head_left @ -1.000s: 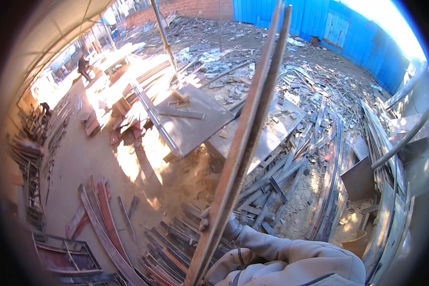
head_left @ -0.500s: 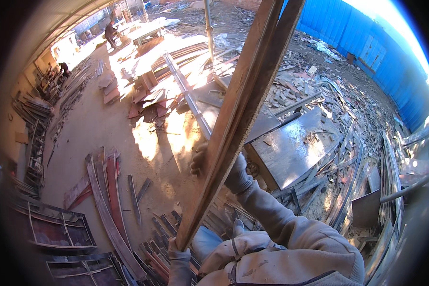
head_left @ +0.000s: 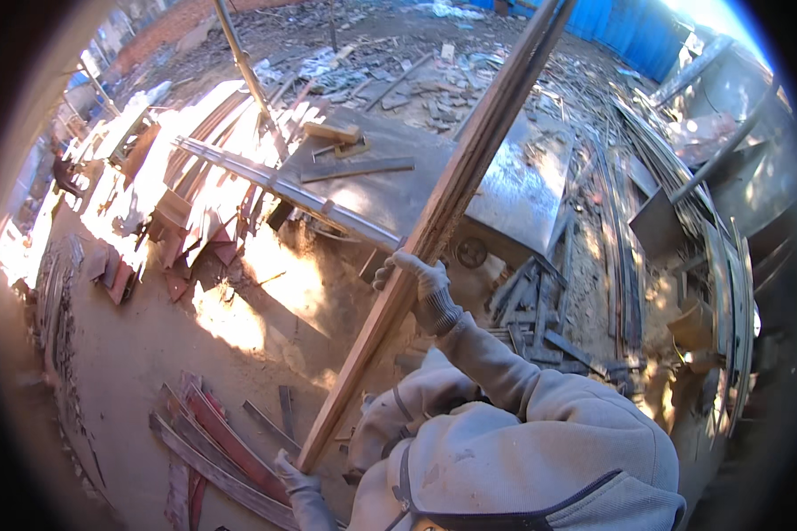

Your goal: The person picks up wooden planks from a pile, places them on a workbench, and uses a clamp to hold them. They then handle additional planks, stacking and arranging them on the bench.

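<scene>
A long wooden board, seemingly two or more strips laid together, slants from low in front of me to the top of the view. My right hand, in a pale knit glove, wraps round it partway along, fingers curled over the far side. The gloved left hand grips the board's near end, low by my body; part of its fingers is hidden. Just beyond the right hand, the board passes over a metal-topped bench, and I cannot tell if they touch.
A metal rail runs along the bench's left side. Loose strips lie on the ground at lower left. Sunlit boards are piled beyond the rail. A metal pole stands behind, long strips lie right, and a blue fence stands far back.
My view has swung to the right, so the bench sits nearer the middle. The board has tipped lower and farther right at its far end. Both hands keep their grip.
</scene>
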Demonstrator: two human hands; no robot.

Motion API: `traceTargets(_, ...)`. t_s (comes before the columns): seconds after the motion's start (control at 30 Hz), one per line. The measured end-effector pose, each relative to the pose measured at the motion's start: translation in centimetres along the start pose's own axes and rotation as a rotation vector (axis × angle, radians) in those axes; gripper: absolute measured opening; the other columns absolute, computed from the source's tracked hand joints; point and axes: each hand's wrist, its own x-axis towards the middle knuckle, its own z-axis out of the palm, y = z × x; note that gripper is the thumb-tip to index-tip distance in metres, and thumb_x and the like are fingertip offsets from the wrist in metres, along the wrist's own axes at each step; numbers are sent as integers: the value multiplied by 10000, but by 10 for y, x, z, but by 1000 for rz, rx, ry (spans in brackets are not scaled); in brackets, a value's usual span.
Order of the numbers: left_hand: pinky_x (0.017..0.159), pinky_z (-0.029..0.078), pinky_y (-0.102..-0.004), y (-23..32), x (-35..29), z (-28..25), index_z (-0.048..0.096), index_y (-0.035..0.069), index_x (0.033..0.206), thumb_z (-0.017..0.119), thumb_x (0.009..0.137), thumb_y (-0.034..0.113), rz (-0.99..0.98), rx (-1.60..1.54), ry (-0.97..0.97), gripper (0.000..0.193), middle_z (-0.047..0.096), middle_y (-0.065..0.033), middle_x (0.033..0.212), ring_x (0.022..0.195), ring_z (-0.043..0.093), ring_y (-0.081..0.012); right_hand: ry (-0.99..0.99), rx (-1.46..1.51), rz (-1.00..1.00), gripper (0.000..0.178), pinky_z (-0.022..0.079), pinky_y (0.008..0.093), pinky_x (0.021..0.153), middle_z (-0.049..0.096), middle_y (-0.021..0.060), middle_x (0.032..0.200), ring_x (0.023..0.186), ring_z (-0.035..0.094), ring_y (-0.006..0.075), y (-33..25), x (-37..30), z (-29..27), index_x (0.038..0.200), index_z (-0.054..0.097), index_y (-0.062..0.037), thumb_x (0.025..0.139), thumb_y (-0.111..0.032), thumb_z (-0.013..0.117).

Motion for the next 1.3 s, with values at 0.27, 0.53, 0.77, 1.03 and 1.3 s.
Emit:
traceTargets(0.27,793,444,-502,-15,264,-107,492,87,965,906,615,246,537,134,35,566,527,-150,915,877,563,-396,465,225,-40,330,646,527,798,742,191,905,834,751,342,74,30,-20,1016,670,2,945,-311,748)
traceTargets(0.53,876,520,-500,111,502,-79,636,91,1044,824,655,170,964,51,-3,439,625,-125,919,846,619,-360,183,122,54,675,506,548,1093,761,212,1169,1145,690,369,62,165,-173,1215,711,46,991,-557,507)
traceTargets(0.77,1201,426,-476,268,636,-32,648,89,1363,565,928,161,1085,322,108,449,706,-64,1105,1101,677,-238,534,49,-152,652,570,544,1069,748,272,1204,1137,727,420,23,293,-291,1289,649,130,1017,-449,525)
traceTargets(1.03,1236,410,-463,338,743,-22,657,169,1414,551,957,165,1259,139,106,470,709,-18,1224,1182,662,-212,791,102,-140,635,575,518,1051,731,284,1218,1124,715,423,7,324,-252,1251,643,138,1003,-444,583)
traceTargets(1.3,771,483,-445,273,868,-7,653,75,1198,665,797,106,1310,36,-200,402,621,-102,919,862,622,-298,709,210,-218,556,584,486,952,748,236,958,910,723,363,66,350,-129,1063,685,121,984,-418,574)
